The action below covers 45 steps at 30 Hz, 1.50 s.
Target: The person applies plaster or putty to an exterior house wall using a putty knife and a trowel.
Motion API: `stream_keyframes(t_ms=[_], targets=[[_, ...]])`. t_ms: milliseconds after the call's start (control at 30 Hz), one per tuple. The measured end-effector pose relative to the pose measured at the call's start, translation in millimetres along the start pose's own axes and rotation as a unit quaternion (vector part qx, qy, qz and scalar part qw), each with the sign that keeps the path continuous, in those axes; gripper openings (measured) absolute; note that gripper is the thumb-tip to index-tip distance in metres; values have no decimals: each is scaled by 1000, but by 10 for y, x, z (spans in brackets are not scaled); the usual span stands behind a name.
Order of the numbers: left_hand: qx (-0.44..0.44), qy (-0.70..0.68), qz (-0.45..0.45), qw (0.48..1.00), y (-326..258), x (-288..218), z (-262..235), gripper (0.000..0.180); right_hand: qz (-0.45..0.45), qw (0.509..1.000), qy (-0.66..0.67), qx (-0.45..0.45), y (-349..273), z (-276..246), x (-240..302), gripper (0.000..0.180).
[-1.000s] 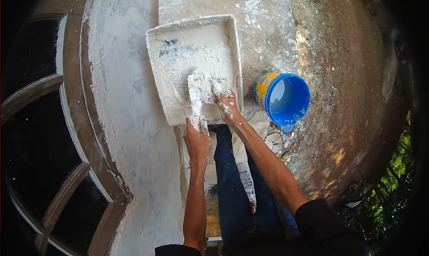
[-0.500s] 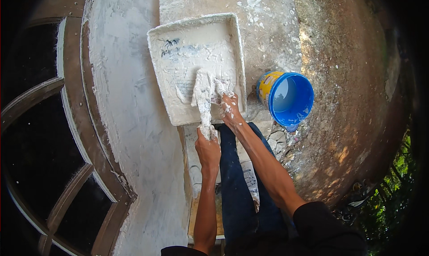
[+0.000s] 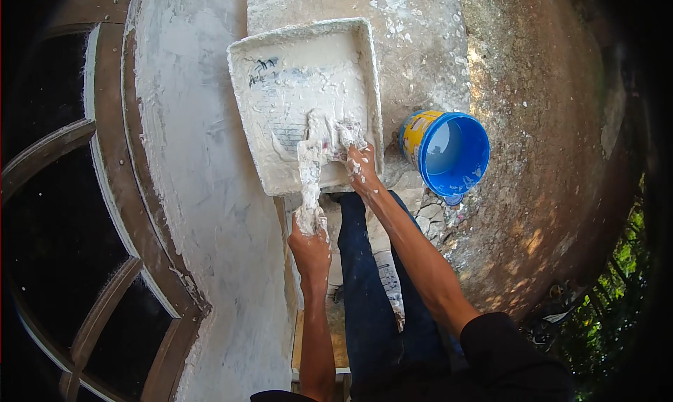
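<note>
A shallow square tray [image 3: 237, 97] holds a spread of wet, off-white plaster [image 3: 326, 90]. My left hand [image 3: 310, 251] is closed round the handle of a putty knife [image 3: 309, 174], coated all over in plaster, its blade over the tray's near part. My right hand [image 3: 362, 169] is closed at the tray's near right side on a second plaster-smeared tool [image 3: 347, 134]. Plaster hides that tool's exact kind. The two tools lie close together over the plaster, and white flecks cover my right fingers.
A blue bucket [image 3: 477, 157] with whitish water stands right of the tray. A pale plastered wall [image 3: 203, 192] and brown window frame [image 3: 112, 121] run along the left. My trousered legs [image 3: 361, 283] are below the tray. Rough, stained ground [image 3: 540, 121] lies to the right.
My left hand has drawn the putty knife back toward me and slightly left. My right hand stays in nearly the same place at the tray.
</note>
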<state>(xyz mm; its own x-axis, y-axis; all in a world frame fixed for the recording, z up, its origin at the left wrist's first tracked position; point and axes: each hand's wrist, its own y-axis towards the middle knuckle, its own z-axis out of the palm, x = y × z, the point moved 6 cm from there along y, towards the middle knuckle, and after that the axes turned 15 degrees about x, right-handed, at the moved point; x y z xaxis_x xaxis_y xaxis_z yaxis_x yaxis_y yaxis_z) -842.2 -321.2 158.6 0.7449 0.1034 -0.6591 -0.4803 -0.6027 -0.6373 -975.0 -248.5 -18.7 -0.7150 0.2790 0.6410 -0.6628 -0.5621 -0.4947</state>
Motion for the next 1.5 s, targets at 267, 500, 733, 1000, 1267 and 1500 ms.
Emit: stream_keyframes(t_ms=[267, 500, 733, 1000, 1267, 1500], targets=[[23, 165, 17, 986, 765, -173, -33, 19, 45, 998, 35, 31, -4, 281, 37, 14], [96, 184, -36, 978, 652, 95, 176, 38, -6, 996, 86, -35, 6, 104, -87, 13], [155, 189, -92, 965, 338, 188, 261, 45, 0, 996, 78, -36, 50, -41, -104, 12], [111, 113, -54, 986, 140, 209, -22, 32, 57, 998, -23, 15, 26, -18, 148, 23], [91, 146, -41, 984, 576, 272, -82, 28, 64, 995, -2, 78, 62, 41, 89, 26], [113, 109, -47, 987, 249, 408, 132, 35, 70, 997, 28, 31, 156, -90, 16, 33]])
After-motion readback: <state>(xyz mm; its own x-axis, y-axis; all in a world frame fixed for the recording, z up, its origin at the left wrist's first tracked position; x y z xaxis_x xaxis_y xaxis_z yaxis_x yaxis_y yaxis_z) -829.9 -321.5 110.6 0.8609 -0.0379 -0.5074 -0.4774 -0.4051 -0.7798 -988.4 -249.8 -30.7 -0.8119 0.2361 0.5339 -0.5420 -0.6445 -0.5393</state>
